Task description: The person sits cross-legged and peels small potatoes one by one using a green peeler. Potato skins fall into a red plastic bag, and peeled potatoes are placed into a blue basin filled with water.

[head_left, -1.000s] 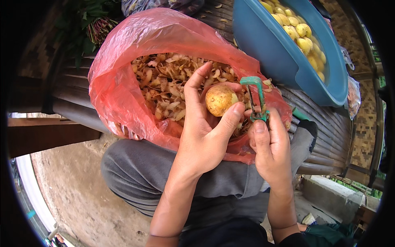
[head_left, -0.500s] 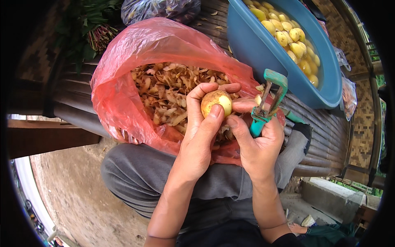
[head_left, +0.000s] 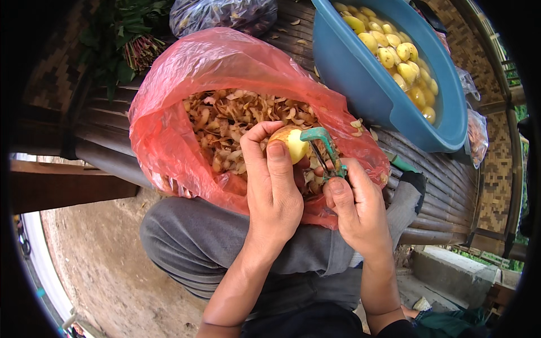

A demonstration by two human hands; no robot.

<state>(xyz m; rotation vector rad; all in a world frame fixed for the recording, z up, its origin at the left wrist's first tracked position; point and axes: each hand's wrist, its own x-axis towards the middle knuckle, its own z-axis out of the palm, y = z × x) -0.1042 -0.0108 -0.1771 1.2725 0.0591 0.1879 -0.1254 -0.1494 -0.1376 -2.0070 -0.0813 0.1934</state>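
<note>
A partly peeled potato (head_left: 294,144) sits in my left hand (head_left: 274,183), its brown skin toward the left and pale yellow flesh toward the right. My left fingers and thumb are closed around it. My right hand (head_left: 355,205) grips a green peeler (head_left: 323,135), whose frame and blade are up against the potato's peeled side. Both hands are over a red plastic bag (head_left: 186,67) that lies wide at the mouth. Inside the bag is a heap of brown and pale potato peelings (head_left: 231,121).
At the upper right a blue basin (head_left: 360,79) holds peeled potatoes (head_left: 403,52) in water. A green-handled knife (head_left: 403,163) lies on the bamboo slats (head_left: 439,188). Behind the bag are a dark bundled plastic bag (head_left: 222,16) and leafy greens (head_left: 138,48). My bent leg (head_left: 191,236) is in front.
The peeler has come left and down from above my right hand to the potato. My left hand has turned the potato, and more pale flesh shows.
</note>
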